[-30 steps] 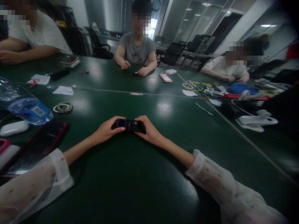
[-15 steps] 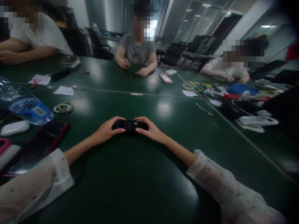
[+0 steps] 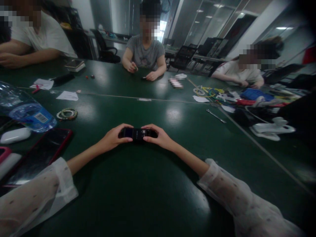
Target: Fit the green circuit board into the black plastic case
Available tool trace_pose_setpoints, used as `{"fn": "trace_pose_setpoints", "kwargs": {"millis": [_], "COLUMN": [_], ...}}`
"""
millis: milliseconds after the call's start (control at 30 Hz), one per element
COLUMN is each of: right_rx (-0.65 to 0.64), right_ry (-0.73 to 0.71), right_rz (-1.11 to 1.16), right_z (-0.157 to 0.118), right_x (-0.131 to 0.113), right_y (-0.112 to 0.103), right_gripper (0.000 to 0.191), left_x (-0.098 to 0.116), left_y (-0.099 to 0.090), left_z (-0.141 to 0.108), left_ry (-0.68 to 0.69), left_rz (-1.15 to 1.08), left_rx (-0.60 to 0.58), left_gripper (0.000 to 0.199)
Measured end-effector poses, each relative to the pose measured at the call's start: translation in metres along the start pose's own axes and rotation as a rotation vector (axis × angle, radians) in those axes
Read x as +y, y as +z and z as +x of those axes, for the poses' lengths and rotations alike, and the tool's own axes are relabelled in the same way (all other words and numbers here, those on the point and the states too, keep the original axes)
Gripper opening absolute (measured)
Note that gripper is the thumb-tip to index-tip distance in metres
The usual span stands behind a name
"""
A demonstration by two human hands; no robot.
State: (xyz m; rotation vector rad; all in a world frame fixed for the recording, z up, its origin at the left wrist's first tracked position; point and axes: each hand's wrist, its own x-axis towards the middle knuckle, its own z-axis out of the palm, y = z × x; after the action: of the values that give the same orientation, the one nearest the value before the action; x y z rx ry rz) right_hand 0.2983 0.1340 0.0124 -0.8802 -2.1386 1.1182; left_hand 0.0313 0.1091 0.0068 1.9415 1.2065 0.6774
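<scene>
A small black device with a dark screen and buttons (image 3: 137,134) lies lengthwise between my two hands, low over or on the green table (image 3: 138,184). My left hand (image 3: 114,137) is closed around its left end, thumb along the near edge and fingers on the far edge. At the right end my right hand (image 3: 161,138) grips it the same way. The fingers cover both ends, and I cannot make out the exact kind of device. A beaded bracelet (image 3: 66,114) lies beyond my left forearm, near a red-edged phone (image 3: 39,154).
On the left stand or lie a water bottle (image 3: 27,108) and a white case (image 3: 16,135). To the right are a wrench (image 3: 216,116), tangled cables (image 3: 209,92) and a white plastic tool (image 3: 271,128). Three people sit around the table, one opposite (image 3: 145,52).
</scene>
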Motion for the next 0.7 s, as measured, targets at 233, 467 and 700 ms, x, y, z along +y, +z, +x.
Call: {"fn": "trace_pose_setpoints", "kwargs": {"millis": [233,467,700], "right_rx": [0.011,0.043,0.108], "right_ry": [0.006,0.053,0.040], "right_rz": [-0.015,-0.083,-0.116], "right_z": [-0.0010,-0.0031,-0.0025], "right_x": [0.0029,0.0033,0.0046], "right_y": [0.0007,0.0027,0.0054], "right_gripper": [0.044,0.043,0.038], "left_x": [0.0043,0.0061,0.0028], "left_y": [0.0003,0.0005,0.0029], "left_z": [-0.0027,-0.0029,-0.0019], "left_ry": [-0.018,-0.012,-0.016], "left_rz": [-0.007,0.002,0.027], "left_rx": [-0.004,0.004,0.068], "left_gripper": [0.050,0.057,0.064]}}
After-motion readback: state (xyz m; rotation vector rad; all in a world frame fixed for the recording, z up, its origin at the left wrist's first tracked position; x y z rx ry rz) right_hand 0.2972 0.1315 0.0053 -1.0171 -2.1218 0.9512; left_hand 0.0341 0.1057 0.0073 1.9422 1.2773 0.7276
